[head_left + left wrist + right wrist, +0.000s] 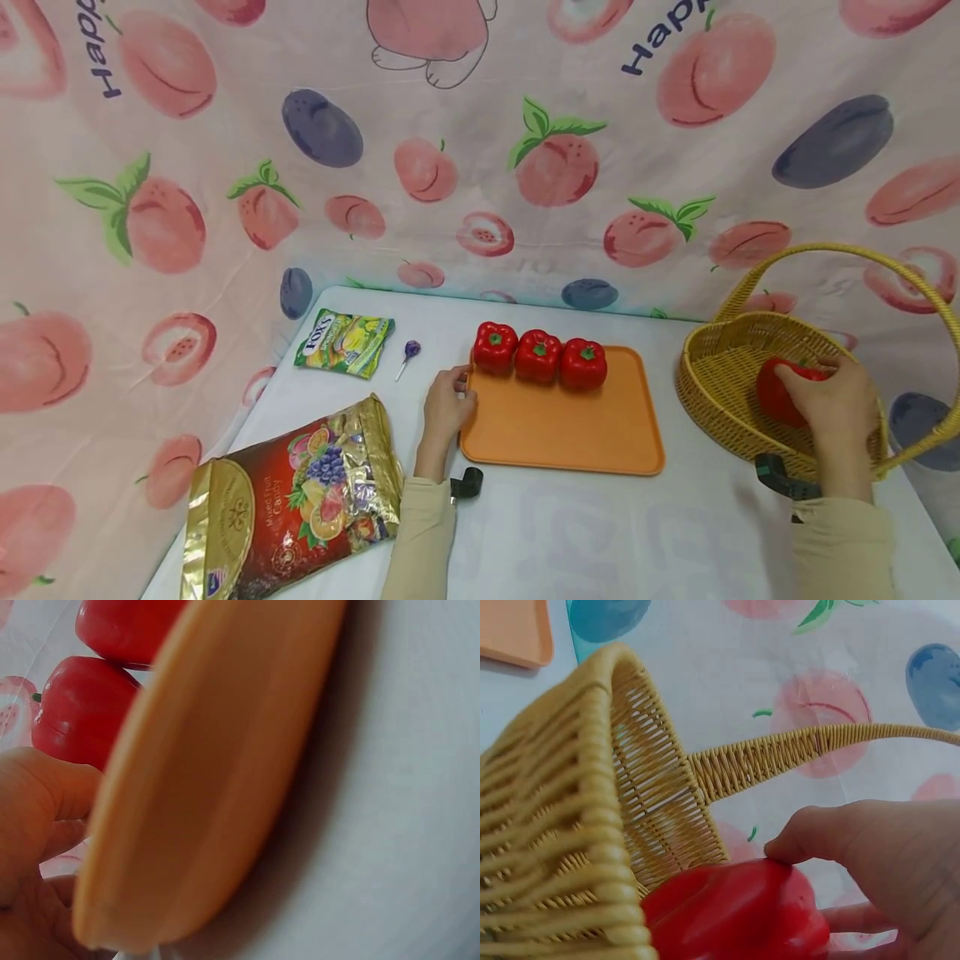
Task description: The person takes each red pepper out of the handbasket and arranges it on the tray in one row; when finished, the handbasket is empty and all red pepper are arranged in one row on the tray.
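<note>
On the right, my right hand (843, 408) grips a red bell pepper (780, 392) inside a yellow wicker basket (712, 396). The right wrist view shows the thumb on top of this bell pepper (735, 911), with fingers behind it. My left hand (448, 404) holds the left edge of an orange tray (555, 429), thumb and fingers at the rim. Three red bell peppers (537, 357) stand in a row along the tray's far side. In the left wrist view the tray's rim (187, 780) hides part of the fingers.
A large bag of mixed fruit candy (292, 500) lies left of my left forearm. Behind it are a green Fox's candy bag (345, 342) and a purple lollipop (411, 350). The basket's tall handle (847, 248) arches over it. A fruit-print cloth (465, 125) hangs behind the white table.
</note>
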Demonstrator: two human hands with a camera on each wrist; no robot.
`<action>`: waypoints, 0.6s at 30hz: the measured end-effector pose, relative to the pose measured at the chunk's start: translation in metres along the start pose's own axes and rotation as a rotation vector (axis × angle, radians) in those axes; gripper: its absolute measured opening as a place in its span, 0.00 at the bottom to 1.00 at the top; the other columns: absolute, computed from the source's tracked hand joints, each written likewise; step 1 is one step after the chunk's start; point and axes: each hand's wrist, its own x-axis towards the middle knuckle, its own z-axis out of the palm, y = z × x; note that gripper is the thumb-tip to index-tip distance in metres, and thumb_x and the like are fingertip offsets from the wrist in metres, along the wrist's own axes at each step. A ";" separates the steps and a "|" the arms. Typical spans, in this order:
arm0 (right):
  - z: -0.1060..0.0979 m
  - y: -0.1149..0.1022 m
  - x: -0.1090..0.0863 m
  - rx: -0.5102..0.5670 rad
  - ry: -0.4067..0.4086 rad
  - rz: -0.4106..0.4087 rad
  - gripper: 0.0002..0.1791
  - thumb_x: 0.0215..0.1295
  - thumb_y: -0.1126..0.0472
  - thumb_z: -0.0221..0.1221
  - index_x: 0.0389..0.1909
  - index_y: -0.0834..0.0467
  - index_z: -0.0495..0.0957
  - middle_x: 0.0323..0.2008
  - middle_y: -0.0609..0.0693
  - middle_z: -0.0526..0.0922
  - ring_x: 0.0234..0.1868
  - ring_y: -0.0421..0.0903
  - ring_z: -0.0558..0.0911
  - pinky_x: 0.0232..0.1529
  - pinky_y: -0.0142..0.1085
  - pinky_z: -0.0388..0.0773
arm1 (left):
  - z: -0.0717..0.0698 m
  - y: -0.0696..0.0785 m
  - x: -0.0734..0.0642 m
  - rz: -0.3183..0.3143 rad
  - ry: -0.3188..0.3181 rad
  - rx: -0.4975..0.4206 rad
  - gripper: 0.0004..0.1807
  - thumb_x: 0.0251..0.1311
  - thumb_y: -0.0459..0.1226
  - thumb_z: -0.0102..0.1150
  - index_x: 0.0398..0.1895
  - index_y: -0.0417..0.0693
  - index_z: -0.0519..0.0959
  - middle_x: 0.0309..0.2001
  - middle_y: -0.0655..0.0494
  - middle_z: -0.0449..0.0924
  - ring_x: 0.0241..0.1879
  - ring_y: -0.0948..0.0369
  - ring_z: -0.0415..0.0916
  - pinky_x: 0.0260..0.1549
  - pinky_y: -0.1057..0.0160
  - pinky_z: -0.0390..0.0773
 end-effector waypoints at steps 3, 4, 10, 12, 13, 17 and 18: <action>0.004 -0.003 -0.004 0.043 0.044 0.020 0.42 0.63 0.44 0.59 0.68 0.71 0.63 0.63 0.74 0.67 0.61 0.73 0.66 0.56 0.66 0.63 | 0.000 0.000 0.000 0.008 0.003 -0.001 0.23 0.56 0.30 0.60 0.58 0.42 0.79 0.45 0.46 0.78 0.41 0.53 0.76 0.43 0.53 0.77; 0.005 -0.004 -0.004 0.060 0.055 0.020 0.42 0.63 0.45 0.59 0.68 0.70 0.63 0.63 0.73 0.68 0.62 0.72 0.66 0.57 0.66 0.63 | 0.000 0.000 0.000 0.010 0.007 -0.001 0.23 0.56 0.30 0.61 0.58 0.42 0.79 0.45 0.46 0.79 0.41 0.53 0.76 0.43 0.53 0.77; 0.013 -0.006 -0.010 0.121 0.092 0.051 0.40 0.62 0.45 0.58 0.70 0.64 0.64 0.66 0.68 0.67 0.65 0.70 0.65 0.59 0.65 0.61 | 0.000 0.000 0.001 0.052 0.022 0.010 0.23 0.54 0.28 0.60 0.55 0.42 0.81 0.43 0.46 0.79 0.40 0.53 0.78 0.42 0.52 0.77; 0.015 -0.007 -0.011 0.129 0.124 0.051 0.39 0.61 0.46 0.59 0.69 0.63 0.66 0.65 0.68 0.70 0.64 0.70 0.66 0.59 0.65 0.61 | 0.000 0.001 0.001 0.064 0.026 0.013 0.22 0.53 0.28 0.60 0.55 0.41 0.81 0.43 0.46 0.79 0.40 0.53 0.78 0.41 0.52 0.77; 0.017 -0.008 -0.012 0.134 0.141 0.048 0.38 0.60 0.46 0.59 0.68 0.63 0.67 0.64 0.67 0.71 0.63 0.69 0.67 0.59 0.64 0.62 | 0.000 0.001 0.001 0.068 0.027 0.015 0.22 0.53 0.28 0.60 0.54 0.41 0.81 0.43 0.46 0.79 0.39 0.53 0.78 0.41 0.52 0.77; 0.023 -0.014 -0.012 0.168 0.210 0.017 0.36 0.59 0.48 0.59 0.66 0.63 0.70 0.61 0.67 0.74 0.62 0.68 0.69 0.61 0.62 0.63 | -0.001 0.001 0.001 0.054 0.027 0.022 0.22 0.54 0.29 0.61 0.55 0.41 0.81 0.43 0.46 0.79 0.39 0.53 0.77 0.41 0.53 0.77; 0.025 -0.015 -0.013 0.178 0.225 0.008 0.36 0.59 0.48 0.59 0.66 0.63 0.70 0.61 0.67 0.74 0.62 0.67 0.69 0.62 0.61 0.62 | -0.001 0.000 0.001 0.050 0.028 0.023 0.22 0.54 0.28 0.60 0.55 0.41 0.81 0.43 0.46 0.79 0.40 0.53 0.77 0.42 0.53 0.77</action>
